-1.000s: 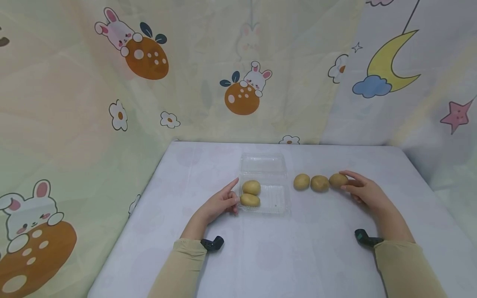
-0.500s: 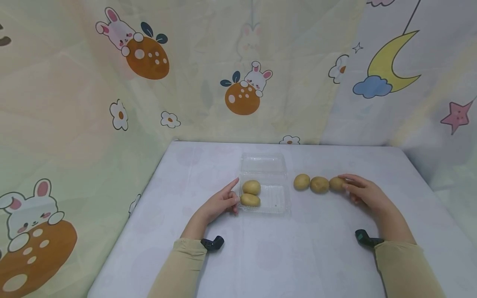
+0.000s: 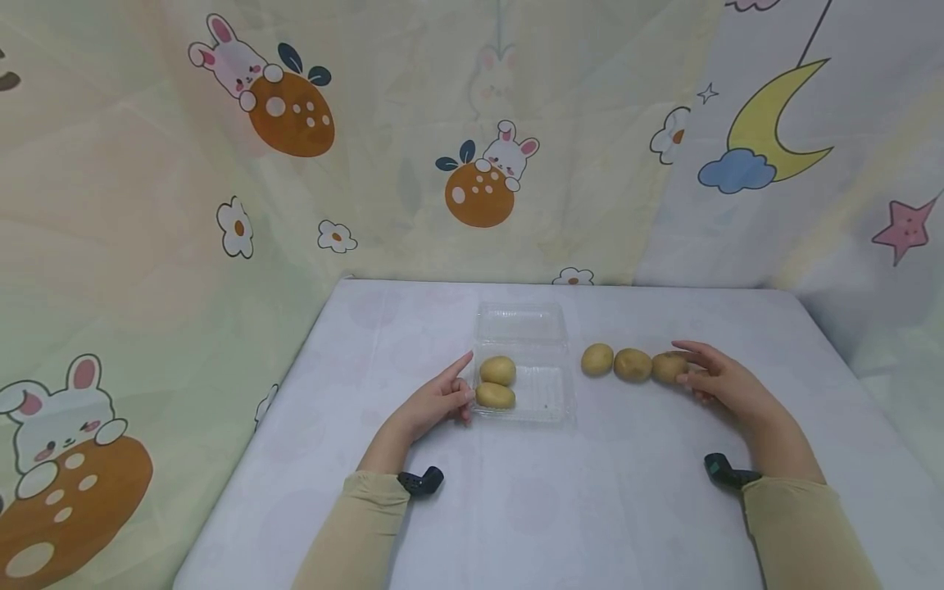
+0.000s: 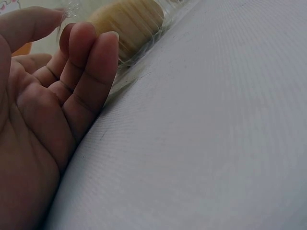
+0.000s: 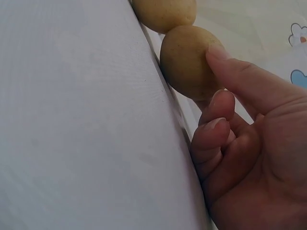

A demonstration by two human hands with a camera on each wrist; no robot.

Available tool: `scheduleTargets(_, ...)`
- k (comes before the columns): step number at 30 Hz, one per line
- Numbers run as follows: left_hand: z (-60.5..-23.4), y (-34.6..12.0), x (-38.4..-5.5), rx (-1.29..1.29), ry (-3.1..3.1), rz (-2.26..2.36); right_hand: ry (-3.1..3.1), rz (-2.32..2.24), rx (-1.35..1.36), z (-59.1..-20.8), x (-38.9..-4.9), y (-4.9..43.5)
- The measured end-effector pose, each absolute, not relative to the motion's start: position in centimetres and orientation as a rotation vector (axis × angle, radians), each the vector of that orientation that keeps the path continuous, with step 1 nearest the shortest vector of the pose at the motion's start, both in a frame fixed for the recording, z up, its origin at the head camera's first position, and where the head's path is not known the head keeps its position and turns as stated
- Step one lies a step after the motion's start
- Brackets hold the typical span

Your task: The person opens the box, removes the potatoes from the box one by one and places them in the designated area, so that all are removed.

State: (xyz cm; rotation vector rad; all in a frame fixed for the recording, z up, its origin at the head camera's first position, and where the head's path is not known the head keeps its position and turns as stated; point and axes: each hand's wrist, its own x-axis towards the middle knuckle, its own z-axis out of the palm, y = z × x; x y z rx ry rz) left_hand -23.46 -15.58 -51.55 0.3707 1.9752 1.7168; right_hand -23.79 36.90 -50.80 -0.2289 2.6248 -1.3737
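A hinged clear plastic container lies open on the table, lid folded back. In its left half two potatoes sit one behind the other. My left hand holds its left edge, thumb at the rim, index finger stretched along the side, the others curled. Right of the container, three potatoes stand in a row: the left potato, the middle potato and the right potato. My right hand grips the right potato between thumb and fingers, its other fingers curled below.
A white cloth covers the table. Behind it and at the sides hangs a curtain printed with rabbits, flowers and a moon. Black wrist cameras sit on both wrists.
The right potato has shifted slightly towards me and turned a little under my right hand's fingers, staying at the row's end. My left hand and the container have not moved.
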Motion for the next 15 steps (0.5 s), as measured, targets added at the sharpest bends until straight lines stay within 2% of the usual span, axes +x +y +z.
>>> scheduleTargets(15,-51.33,-15.47,-23.4,0.357,2.003,1.7,2.61,-1.289,-0.179,-50.37,-23.48,36.64)
